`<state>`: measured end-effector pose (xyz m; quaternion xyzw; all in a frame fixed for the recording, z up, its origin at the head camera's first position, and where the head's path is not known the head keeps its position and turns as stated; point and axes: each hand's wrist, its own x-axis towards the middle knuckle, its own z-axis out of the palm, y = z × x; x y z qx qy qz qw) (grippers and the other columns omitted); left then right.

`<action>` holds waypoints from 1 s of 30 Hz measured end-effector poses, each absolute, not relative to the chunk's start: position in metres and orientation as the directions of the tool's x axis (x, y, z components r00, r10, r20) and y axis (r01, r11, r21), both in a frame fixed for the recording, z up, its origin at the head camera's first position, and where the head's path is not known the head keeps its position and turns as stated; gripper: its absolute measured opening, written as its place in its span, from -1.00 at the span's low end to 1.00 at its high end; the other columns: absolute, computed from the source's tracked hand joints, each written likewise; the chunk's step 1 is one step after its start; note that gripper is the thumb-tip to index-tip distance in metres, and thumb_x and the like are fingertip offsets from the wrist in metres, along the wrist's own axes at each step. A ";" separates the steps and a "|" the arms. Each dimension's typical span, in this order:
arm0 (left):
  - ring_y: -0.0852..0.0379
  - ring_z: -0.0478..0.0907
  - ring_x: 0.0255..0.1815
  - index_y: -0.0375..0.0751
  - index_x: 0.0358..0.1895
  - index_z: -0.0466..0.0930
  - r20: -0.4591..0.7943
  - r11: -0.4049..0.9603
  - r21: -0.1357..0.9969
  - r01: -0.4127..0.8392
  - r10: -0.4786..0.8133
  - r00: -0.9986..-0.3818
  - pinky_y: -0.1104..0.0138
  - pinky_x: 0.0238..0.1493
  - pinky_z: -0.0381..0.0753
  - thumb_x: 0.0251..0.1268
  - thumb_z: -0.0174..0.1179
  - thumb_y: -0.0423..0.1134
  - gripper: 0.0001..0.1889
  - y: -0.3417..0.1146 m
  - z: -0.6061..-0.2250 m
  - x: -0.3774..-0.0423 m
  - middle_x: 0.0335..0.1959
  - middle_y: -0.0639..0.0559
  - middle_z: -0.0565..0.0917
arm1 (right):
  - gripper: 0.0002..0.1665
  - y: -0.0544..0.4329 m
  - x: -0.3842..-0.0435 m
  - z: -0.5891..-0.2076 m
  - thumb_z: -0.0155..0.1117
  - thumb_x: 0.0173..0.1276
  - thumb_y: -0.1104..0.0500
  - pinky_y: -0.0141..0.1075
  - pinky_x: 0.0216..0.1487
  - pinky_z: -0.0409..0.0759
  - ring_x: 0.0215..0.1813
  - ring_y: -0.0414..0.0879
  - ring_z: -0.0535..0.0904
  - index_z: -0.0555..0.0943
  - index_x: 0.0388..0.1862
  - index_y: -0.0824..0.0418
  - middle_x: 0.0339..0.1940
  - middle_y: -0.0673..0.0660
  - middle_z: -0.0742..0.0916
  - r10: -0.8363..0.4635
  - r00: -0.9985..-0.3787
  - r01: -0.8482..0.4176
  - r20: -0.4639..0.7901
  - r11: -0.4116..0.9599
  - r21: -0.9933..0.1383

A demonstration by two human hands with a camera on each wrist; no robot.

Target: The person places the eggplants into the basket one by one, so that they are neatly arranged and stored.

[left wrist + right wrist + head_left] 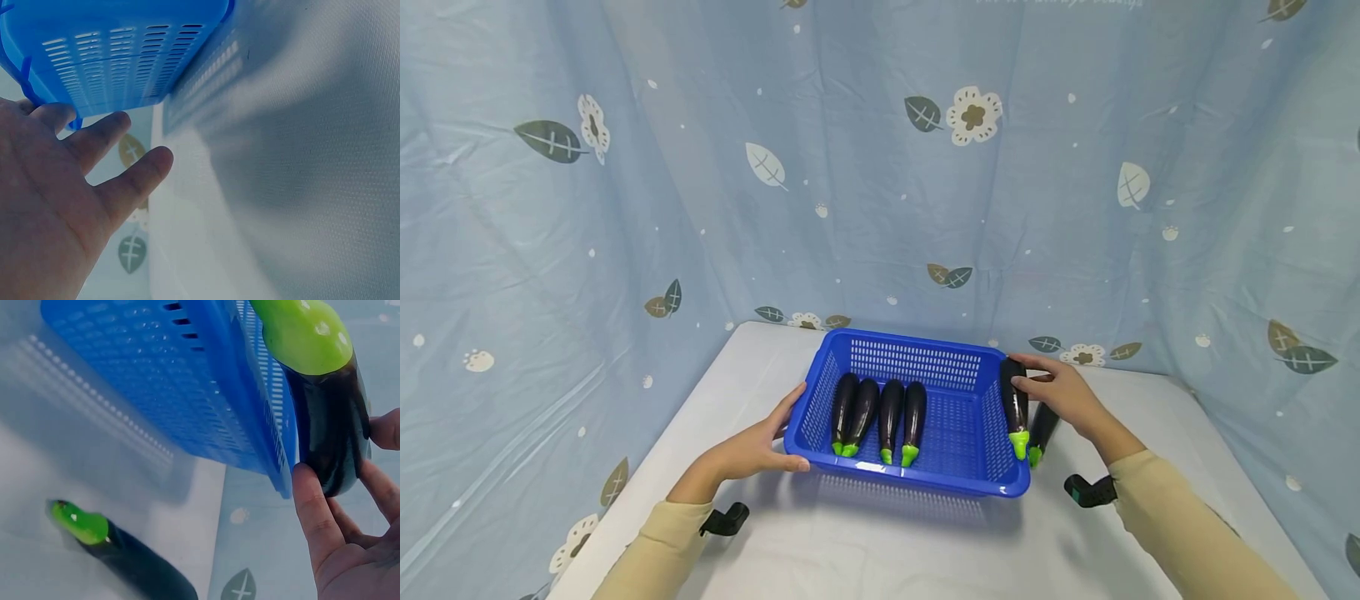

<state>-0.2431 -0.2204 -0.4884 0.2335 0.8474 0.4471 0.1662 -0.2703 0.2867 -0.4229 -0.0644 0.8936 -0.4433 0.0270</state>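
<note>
A blue plastic basket (910, 479) with slotted walls stands on a white surface. Several dark purple eggplants (891, 412) with green caps lie side by side in its left half. My right hand (1063, 396) pinches another eggplant (331, 425) near its dark end, over the basket's right rim, cap toward me. One more eggplant (1042, 429) lies on the surface just right of the basket. At the basket's left end, my left hand (752, 450) rests against the rim with fingers spread and thumb along the front corner. Some of its fingertips are hidden behind the rim.
The white table (887, 550) extends in front of and around the basket. A blue curtain (865, 208) with leaf and flower prints hangs behind and along both sides. Black wrist cameras (726, 521) are strapped at both sleeves.
</note>
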 end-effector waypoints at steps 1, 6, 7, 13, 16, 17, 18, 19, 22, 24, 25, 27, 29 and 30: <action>-0.43 0.14 0.53 0.16 0.67 -0.43 -0.072 0.490 0.836 0.248 0.546 -0.835 -0.30 0.41 0.23 0.15 0.50 -0.04 0.28 -0.220 -0.488 -0.243 0.60 -0.38 0.05 | -0.25 0.285 -0.272 -0.423 0.27 0.50 -0.08 0.24 0.28 0.48 0.34 0.36 0.51 0.36 0.54 0.22 0.46 0.41 0.44 -0.140 -0.990 -0.092 0.010 0.596 -0.798; -0.42 0.15 0.53 0.15 0.67 -0.43 -0.067 0.481 0.840 0.252 0.552 -0.831 -0.30 0.41 0.21 0.15 0.50 -0.04 0.28 -0.220 -0.488 -0.243 0.59 -0.38 0.07 | -0.24 0.277 -0.278 -0.424 0.28 0.50 -0.06 0.20 0.28 0.51 0.35 0.36 0.49 0.35 0.54 0.24 0.47 0.42 0.42 -0.144 -0.990 -0.087 0.003 0.579 -0.810; -0.42 0.15 0.53 0.14 0.67 -0.43 -0.067 0.481 0.840 0.252 0.553 -0.831 -0.30 0.41 0.21 0.15 0.50 -0.04 0.28 -0.220 -0.487 -0.243 0.59 -0.38 0.07 | -0.24 0.275 -0.279 -0.424 0.28 0.50 -0.05 0.20 0.28 0.51 0.35 0.35 0.49 0.35 0.54 0.24 0.46 0.42 0.42 -0.145 -0.989 -0.085 0.000 0.578 -0.811; -0.42 0.16 0.52 0.14 0.67 -0.42 -0.065 0.484 0.837 0.255 0.551 -0.832 -0.31 0.41 0.22 0.16 0.50 -0.06 0.28 -0.220 -0.486 -0.242 0.59 -0.38 0.07 | -0.27 0.262 -0.286 -0.423 0.30 0.49 -0.03 0.12 0.24 0.57 0.34 0.32 0.50 0.39 0.52 0.22 0.45 0.38 0.46 -0.155 -0.988 -0.084 -0.005 0.560 -0.824; -0.42 0.15 0.53 0.13 0.67 -0.42 -0.063 0.481 0.838 0.256 0.552 -0.831 -0.31 0.41 0.21 0.16 0.50 -0.05 0.28 -0.220 -0.486 -0.242 0.60 -0.38 0.06 | -0.28 0.256 -0.289 -0.425 0.28 0.49 -0.01 0.03 0.19 0.63 0.33 0.32 0.50 0.38 0.52 0.23 0.45 0.39 0.45 -0.171 -0.985 -0.093 -0.003 0.552 -0.828; -0.42 0.14 0.53 0.13 0.67 -0.42 -0.063 0.480 0.839 0.256 0.553 -0.831 -0.31 0.41 0.21 0.16 0.50 -0.05 0.28 -0.220 -0.486 -0.242 0.60 -0.38 0.06 | -0.29 0.255 -0.290 -0.426 0.28 0.50 -0.01 0.01 0.17 0.64 0.33 0.33 0.50 0.39 0.52 0.22 0.44 0.40 0.45 -0.173 -0.985 -0.092 -0.005 0.547 -0.832; -0.41 0.13 0.54 0.13 0.67 -0.42 -0.063 0.480 0.839 0.256 0.553 -0.831 -0.30 0.42 0.21 0.16 0.50 -0.05 0.28 -0.220 -0.487 -0.242 0.60 -0.37 0.05 | -0.29 0.253 -0.291 -0.426 0.28 0.50 0.00 0.01 0.17 0.65 0.33 0.33 0.51 0.39 0.52 0.22 0.44 0.40 0.45 -0.175 -0.984 -0.091 -0.007 0.546 -0.833; -0.41 0.12 0.55 0.13 0.67 -0.42 -0.063 0.480 0.839 0.256 0.553 -0.831 -0.30 0.42 0.20 0.16 0.50 -0.05 0.28 -0.220 -0.487 -0.242 0.61 -0.37 0.04 | -0.30 0.251 -0.291 -0.427 0.28 0.50 0.01 0.00 0.16 0.65 0.32 0.32 0.51 0.39 0.52 0.21 0.44 0.40 0.45 -0.178 -0.984 -0.092 -0.008 0.548 -0.831; -0.42 0.10 0.55 0.13 0.67 -0.43 -0.063 0.478 0.841 0.254 0.552 -0.831 -0.31 0.42 0.21 0.16 0.50 -0.06 0.28 -0.219 -0.487 -0.242 0.62 -0.37 0.02 | -0.31 0.246 -0.293 -0.428 0.28 0.49 0.01 0.00 0.17 0.65 0.30 0.29 0.53 0.39 0.52 0.20 0.43 0.39 0.47 -0.179 -0.984 -0.090 -0.012 0.550 -0.830; -0.42 0.09 0.55 0.14 0.67 -0.43 -0.066 0.481 0.840 0.251 0.549 -0.833 -0.31 0.41 0.21 0.16 0.50 -0.06 0.28 -0.219 -0.487 -0.242 0.62 -0.37 0.01 | -0.32 0.242 -0.295 -0.427 0.29 0.49 0.02 0.01 0.16 0.65 0.26 0.28 0.57 0.41 0.51 0.20 0.42 0.39 0.48 -0.176 -0.984 -0.090 -0.010 0.549 -0.831; -0.43 0.09 0.55 0.14 0.67 -0.43 -0.067 0.482 0.840 0.248 0.547 -0.834 -0.31 0.41 0.21 0.16 0.50 -0.07 0.28 -0.219 -0.487 -0.242 0.62 -0.37 0.01 | -0.33 0.240 -0.296 -0.428 0.29 0.49 0.03 0.01 0.16 0.65 0.25 0.27 0.57 0.42 0.50 0.21 0.42 0.39 0.49 -0.177 -0.984 -0.091 -0.009 0.547 -0.832; -0.42 0.09 0.55 0.14 0.67 -0.43 -0.072 0.485 0.840 0.243 0.544 -0.836 -0.31 0.41 0.21 0.16 0.50 -0.06 0.28 -0.219 -0.487 -0.243 0.62 -0.36 0.00 | -0.35 0.236 -0.299 -0.428 0.30 0.48 0.06 0.00 0.14 0.66 0.24 0.27 0.58 0.44 0.48 0.23 0.41 0.40 0.50 -0.181 -0.983 -0.090 -0.010 0.538 -0.838; -0.42 0.08 0.56 0.14 0.67 -0.43 -0.077 0.490 0.838 0.241 0.542 -0.837 -0.31 0.42 0.21 0.16 0.49 -0.05 0.28 -0.219 -0.487 -0.243 0.62 -0.36 -0.01 | -0.37 0.232 -0.301 -0.428 0.30 0.48 0.09 0.00 0.13 0.67 0.23 0.27 0.59 0.45 0.46 0.24 0.40 0.40 0.50 -0.188 -0.982 -0.086 -0.018 0.530 -0.844; -0.42 0.07 0.56 0.14 0.67 -0.43 -0.082 0.492 0.838 0.236 0.540 -0.838 -0.30 0.42 0.20 0.17 0.49 -0.04 0.28 -0.219 -0.487 -0.243 0.63 -0.36 -0.02 | -0.37 0.230 -0.302 -0.429 0.30 0.48 0.10 -0.01 0.13 0.67 0.24 0.26 0.59 0.45 0.46 0.25 0.40 0.40 0.50 -0.193 -0.981 -0.084 -0.023 0.530 -0.843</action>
